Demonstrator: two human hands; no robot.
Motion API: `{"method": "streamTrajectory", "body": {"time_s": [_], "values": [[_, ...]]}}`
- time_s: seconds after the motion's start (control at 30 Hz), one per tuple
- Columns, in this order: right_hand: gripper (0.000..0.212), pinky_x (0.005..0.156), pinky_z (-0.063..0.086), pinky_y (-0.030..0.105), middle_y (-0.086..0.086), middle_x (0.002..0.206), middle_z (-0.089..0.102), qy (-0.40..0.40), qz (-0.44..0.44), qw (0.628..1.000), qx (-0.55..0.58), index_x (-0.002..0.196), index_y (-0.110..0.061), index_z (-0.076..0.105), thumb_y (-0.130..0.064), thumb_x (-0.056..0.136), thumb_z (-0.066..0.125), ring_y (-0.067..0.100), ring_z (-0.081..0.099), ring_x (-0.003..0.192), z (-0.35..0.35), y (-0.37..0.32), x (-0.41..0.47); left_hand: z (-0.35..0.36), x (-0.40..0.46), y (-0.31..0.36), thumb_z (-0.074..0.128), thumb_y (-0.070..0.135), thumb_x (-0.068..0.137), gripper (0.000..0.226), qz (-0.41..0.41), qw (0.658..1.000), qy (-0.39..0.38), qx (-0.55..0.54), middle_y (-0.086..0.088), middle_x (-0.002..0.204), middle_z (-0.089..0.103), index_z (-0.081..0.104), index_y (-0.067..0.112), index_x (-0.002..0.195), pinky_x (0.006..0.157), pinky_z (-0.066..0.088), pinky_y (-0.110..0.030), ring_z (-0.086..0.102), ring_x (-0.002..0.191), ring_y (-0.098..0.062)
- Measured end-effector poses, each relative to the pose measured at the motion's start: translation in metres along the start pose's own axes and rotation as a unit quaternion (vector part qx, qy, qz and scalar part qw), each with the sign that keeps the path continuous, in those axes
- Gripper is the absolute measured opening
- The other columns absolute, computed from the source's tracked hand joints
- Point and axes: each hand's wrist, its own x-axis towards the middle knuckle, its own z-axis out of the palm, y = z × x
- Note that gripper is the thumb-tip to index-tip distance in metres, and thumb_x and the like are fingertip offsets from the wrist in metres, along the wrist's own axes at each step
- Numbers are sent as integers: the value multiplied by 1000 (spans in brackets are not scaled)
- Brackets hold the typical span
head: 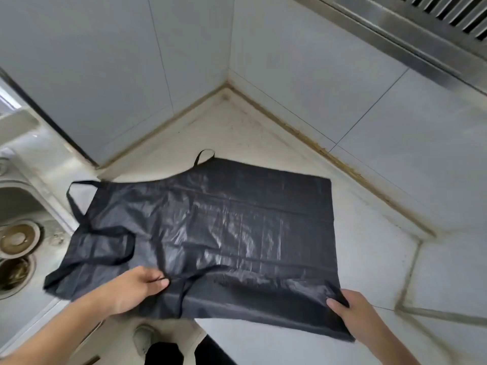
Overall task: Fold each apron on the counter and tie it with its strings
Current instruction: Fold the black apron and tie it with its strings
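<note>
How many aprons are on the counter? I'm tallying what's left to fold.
1. A black apron lies spread flat on the counter, near edge held by left hand and right hand. None other visible.

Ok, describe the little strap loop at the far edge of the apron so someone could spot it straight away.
Start at the pale corner counter, where a glossy black plastic apron lies spread flat. Along its far edge, toward the wall corner, a small black strap loop pokes out. Unlike the long straps near the sink, it is short and arched.

Bare forearms, black trousers (163, 354), pale shoe (143, 338)
</note>
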Motion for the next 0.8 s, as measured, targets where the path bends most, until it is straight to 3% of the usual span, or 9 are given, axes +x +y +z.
{"method": "streamTrajectory", "body": {"time_s": [0.07,0.13,0.23,0.33,0.4,0.53,0.7,0.8], "values": [[20,75,51,29,-6,77,73,2,-18,1000,-19,80,-24,70,-21,99,68,15,68,80,-6,-2,1,-15,-1,11,66,39,100,35,-13,999,-41,22,17,67,65,65,16,73,74,41,-20,59,70,3],[14,85,55,38,-9,86,74,30,-41,998,-34,89,-26,71,-29,101,64,14,68,84,-15,-11,6,-30,3,26,64,41,101,32,-3,998,-21,56,14,76,73,72,19,79,77,46,-19,65,74,3],[19,88,53,41,-8,105,73,79,-59,995,-15,111,-26,71,-35,105,55,17,68,96,-27,-32,20,-44,18,50,60,50,101,31,28,981,90,170,10,88,75,75,25,89,86,52,-30,68,86,-8],[26,87,50,38,-5,116,71,100,-60,993,21,126,-27,68,-27,109,49,22,66,104,-39,-51,37,-49,28,78,56,54,101,33,59,962,189,187,9,84,73,72,28,89,74,52,-33,67,79,-11],[25,87,50,39,-2,115,70,112,-50,992,37,125,-24,67,-24,109,48,24,65,104,-48,-60,49,-52,33,98,55,55,100,37,94,955,225,168,8,74,71,68,27,80,64,47,-32,65,71,-12],[20,90,57,48,-2,104,73,150,-16,986,75,110,-23,70,-25,109,50,26,68,95,-62,-65,70,-65,50,137,54,58,100,42,130,939,272,165,8,66,65,63,29,71,59,44,-33,60,67,-14],[18,84,57,46,0,100,72,199,41,967,152,109,-21,71,-24,108,53,29,68,92,-67,-59,94,-81,90,167,59,61,96,27,109,932,279,205,3,92,67,64,35,99,73,53,-37,61,86,-27],[15,82,54,44,1,98,70,219,51,961,162,105,-17,68,-24,107,54,28,66,90,-59,-53,103,-82,106,151,62,55,95,40,55,923,262,275,-6,117,69,60,27,124,93,52,-43,62,106,-32]]}}
